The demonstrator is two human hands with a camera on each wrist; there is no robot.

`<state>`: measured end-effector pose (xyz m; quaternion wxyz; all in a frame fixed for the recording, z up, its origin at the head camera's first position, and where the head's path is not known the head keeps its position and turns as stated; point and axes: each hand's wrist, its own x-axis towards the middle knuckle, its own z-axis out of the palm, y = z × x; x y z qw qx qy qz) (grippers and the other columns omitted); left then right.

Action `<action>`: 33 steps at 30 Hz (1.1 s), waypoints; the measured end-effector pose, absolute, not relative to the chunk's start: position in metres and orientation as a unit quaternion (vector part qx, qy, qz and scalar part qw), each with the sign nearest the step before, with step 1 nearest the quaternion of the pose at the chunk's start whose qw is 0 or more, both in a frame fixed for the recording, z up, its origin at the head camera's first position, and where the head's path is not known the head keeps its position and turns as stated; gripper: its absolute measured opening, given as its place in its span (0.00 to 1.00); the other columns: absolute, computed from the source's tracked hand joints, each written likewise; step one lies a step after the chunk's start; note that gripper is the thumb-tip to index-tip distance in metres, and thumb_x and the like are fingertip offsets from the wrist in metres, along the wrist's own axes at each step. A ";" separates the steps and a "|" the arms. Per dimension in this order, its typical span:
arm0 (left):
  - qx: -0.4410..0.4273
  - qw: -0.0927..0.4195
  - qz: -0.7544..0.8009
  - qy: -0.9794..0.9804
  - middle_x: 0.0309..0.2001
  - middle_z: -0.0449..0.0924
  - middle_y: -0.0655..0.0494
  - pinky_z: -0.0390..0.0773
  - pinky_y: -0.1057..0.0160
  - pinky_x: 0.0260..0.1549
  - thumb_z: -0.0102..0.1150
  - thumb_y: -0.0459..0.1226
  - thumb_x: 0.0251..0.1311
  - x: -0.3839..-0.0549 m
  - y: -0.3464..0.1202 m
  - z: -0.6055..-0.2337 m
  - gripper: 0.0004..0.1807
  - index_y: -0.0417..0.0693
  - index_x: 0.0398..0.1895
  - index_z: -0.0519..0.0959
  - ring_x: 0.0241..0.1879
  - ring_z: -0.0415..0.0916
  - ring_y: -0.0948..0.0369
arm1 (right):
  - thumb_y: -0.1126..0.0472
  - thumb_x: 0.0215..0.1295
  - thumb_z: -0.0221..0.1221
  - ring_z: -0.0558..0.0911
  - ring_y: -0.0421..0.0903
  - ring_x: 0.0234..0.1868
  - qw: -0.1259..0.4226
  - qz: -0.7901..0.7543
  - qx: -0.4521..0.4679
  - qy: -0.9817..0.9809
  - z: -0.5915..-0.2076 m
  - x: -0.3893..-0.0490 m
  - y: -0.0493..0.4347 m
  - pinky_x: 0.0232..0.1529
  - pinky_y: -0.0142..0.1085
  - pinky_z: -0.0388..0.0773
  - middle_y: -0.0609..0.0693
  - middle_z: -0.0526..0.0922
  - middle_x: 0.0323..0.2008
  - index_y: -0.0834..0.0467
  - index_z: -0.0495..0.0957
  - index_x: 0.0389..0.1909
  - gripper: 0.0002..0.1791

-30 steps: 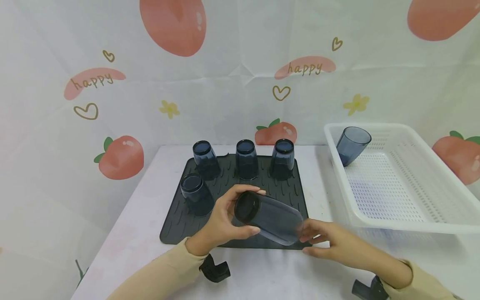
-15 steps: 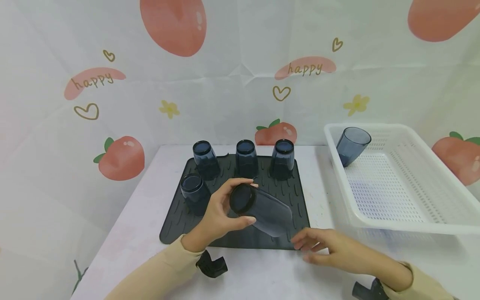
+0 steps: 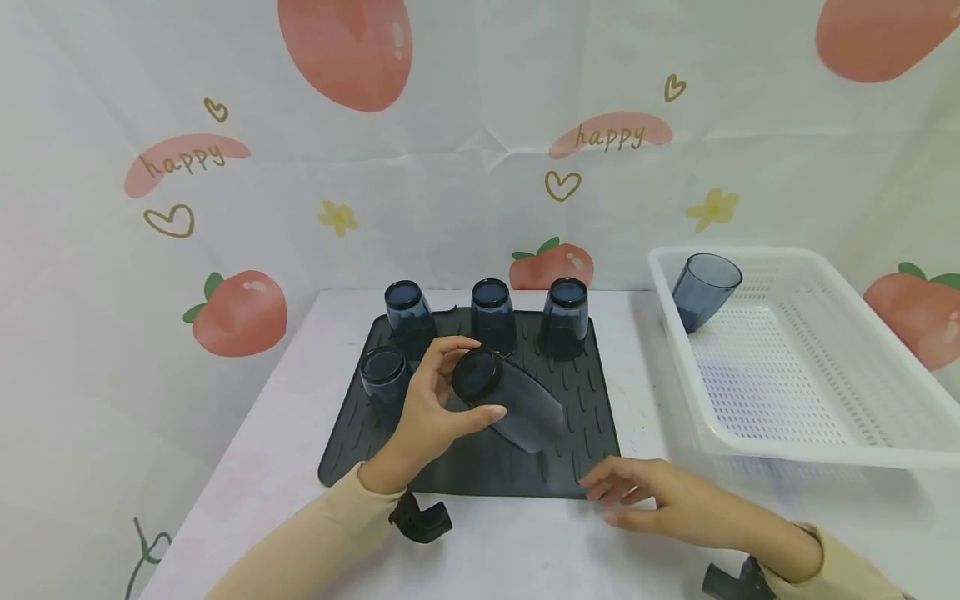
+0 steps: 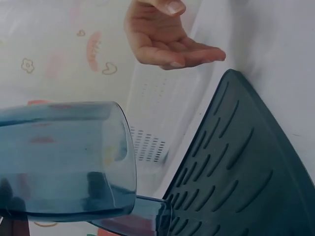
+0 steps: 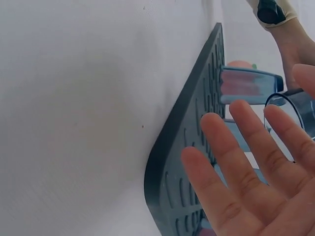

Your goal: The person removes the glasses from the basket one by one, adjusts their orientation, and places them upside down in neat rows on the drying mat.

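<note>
Tilted over the dark drying mat (image 3: 480, 475) is a blue-tinted drinking glass (image 3: 525, 408), its base toward the upper left and its mouth toward the lower right. My left hand (image 3: 435, 404) grips it near the base, thumb on the near side and fingers behind. In the left wrist view the glass (image 4: 69, 162) fills the lower left, clear of the mat's surface. My right hand (image 3: 637, 496) hovers by the mat's front right corner with relaxed fingers and holds nothing. The right wrist view shows that hand (image 5: 261, 182) with its fingers spread.
Upside-down glasses stand on the mat: three along the back, including a middle one (image 3: 492, 317) and a right one (image 3: 566, 317), plus one (image 3: 386, 379) at the left. A white basket (image 3: 825, 454) at right holds one leaning glass (image 3: 705, 292). A patterned cloth (image 3: 450, 200) hangs behind.
My left hand has carried the glass up and left over the mat, tipping its mouth further down. My right hand has let go of the mouth end and dropped slightly away.
</note>
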<state>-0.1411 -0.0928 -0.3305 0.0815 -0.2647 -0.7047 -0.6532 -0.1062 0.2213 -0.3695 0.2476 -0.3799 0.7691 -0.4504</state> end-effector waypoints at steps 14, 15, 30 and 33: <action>-0.190 0.091 -0.614 -0.761 0.53 0.78 0.46 0.76 0.62 0.54 0.72 0.28 0.46 -0.142 -0.092 -0.326 0.36 0.48 0.61 0.70 0.53 0.75 0.63 | 0.57 0.70 0.57 0.81 0.38 0.48 0.272 -0.461 -0.370 0.759 -0.370 -0.105 0.222 0.45 0.33 0.81 0.48 0.83 0.48 0.55 0.73 0.56 0.16; -0.187 0.090 -0.612 -0.764 0.52 0.78 0.47 0.76 0.61 0.55 0.72 0.28 0.46 -0.142 -0.091 -0.326 0.36 0.48 0.61 0.70 0.53 0.75 0.62 | 0.57 0.70 0.57 0.81 0.38 0.48 0.272 -0.461 -0.372 0.758 -0.370 -0.105 0.221 0.45 0.33 0.81 0.48 0.83 0.48 0.55 0.73 0.56 0.16; -0.145 0.051 -0.579 -0.801 0.50 0.78 0.53 0.76 0.56 0.54 0.76 0.33 0.44 -0.145 -0.085 -0.335 0.37 0.51 0.62 0.71 0.49 0.75 0.60 | 0.56 0.70 0.57 0.80 0.35 0.48 0.288 -0.465 -0.367 0.752 -0.364 -0.104 0.216 0.46 0.32 0.81 0.51 0.83 0.49 0.55 0.74 0.55 0.16; -0.139 0.044 -0.576 -0.804 0.50 0.78 0.53 0.75 0.54 0.56 0.77 0.33 0.44 -0.147 -0.085 -0.338 0.38 0.49 0.62 0.71 0.50 0.75 0.59 | 0.56 0.70 0.57 0.81 0.36 0.47 0.287 -0.466 -0.366 0.753 -0.364 -0.104 0.215 0.46 0.32 0.81 0.51 0.83 0.49 0.56 0.74 0.55 0.16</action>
